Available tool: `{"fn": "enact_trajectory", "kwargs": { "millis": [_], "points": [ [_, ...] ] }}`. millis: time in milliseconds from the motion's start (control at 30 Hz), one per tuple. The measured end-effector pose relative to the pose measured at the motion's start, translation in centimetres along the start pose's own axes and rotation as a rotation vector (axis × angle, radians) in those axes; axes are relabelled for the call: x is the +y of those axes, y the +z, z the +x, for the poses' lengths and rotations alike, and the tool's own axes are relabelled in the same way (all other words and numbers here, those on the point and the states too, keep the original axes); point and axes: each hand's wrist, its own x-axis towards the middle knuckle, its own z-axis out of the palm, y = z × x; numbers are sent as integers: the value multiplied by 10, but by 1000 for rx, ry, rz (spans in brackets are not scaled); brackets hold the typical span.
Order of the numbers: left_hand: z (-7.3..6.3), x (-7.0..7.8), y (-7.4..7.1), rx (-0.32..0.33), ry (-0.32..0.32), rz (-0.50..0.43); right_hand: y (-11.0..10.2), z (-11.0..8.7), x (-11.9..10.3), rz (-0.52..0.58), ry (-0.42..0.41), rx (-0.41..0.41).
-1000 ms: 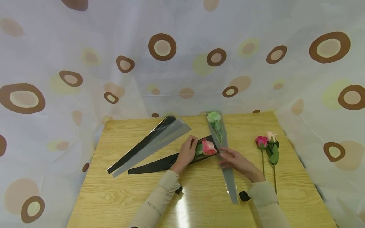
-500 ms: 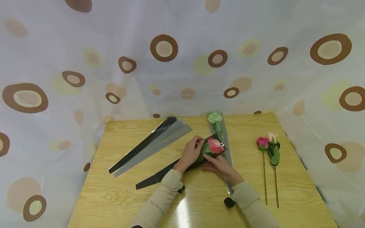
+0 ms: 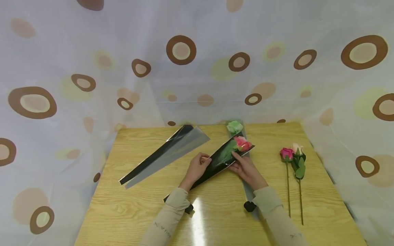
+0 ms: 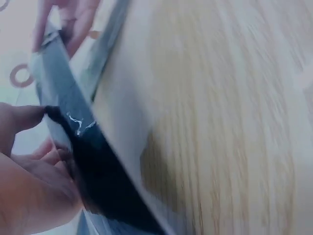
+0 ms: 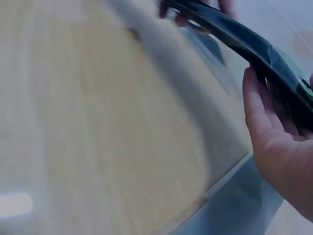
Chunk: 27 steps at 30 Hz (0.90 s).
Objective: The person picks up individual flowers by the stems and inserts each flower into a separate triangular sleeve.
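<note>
Left hand: the left hand [image 3: 196,169] is nearly closed, thumb over and fingers under the left edge of the black wrapper [image 3: 215,165], gripping it partway along.
Right hand: the right hand [image 3: 247,172] has its thumb on the opposite edge, near the rose end, its fairly straight fingers supporting the wrapper from beneath.
Pink rose: the pink rose [image 3: 242,144] lies inside the wrapper's wide end, its leaves dim behind the shiny film.
Wrapper: raised off the counter [image 3: 129,208] and slanting, wide end away from the person, narrow end by the left cuff [image 3: 178,198].
Green rose: the green rose [image 3: 235,126] lies in a grey wrapper [image 3: 248,193], partly hidden below the black one.
Left side: a second black wrapper [image 3: 157,155] and a second grey wrapper [image 3: 181,150] lie overlapping.
Right side: a magenta rose [image 3: 287,153] and a pale rose [image 3: 297,148] lie side by side.
</note>
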Motion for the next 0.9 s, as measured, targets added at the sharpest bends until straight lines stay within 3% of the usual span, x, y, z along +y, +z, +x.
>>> {"fn": "enact_trajectory", "kwargs": {
  "millis": [233, 433, 633, 733, 900],
  "points": [
    [1, 0, 0, -105, -160, -161, 6, 13, -9, 44, -17, 60],
    [5, -1, 12, -172, -231, -347, 18, 25, -5, -24, -10, 99],
    [9, 2, 24, -146, -286, -449, 24, 41, -7, -231, -13, 175],
    [11, 3, 30, -126, -287, -455, 25, 50, -11, -272, -6, 197],
    [15, 7, 36, -74, -263, -436, 26, 59, -14, -306, 7, 151]
  ]
}}
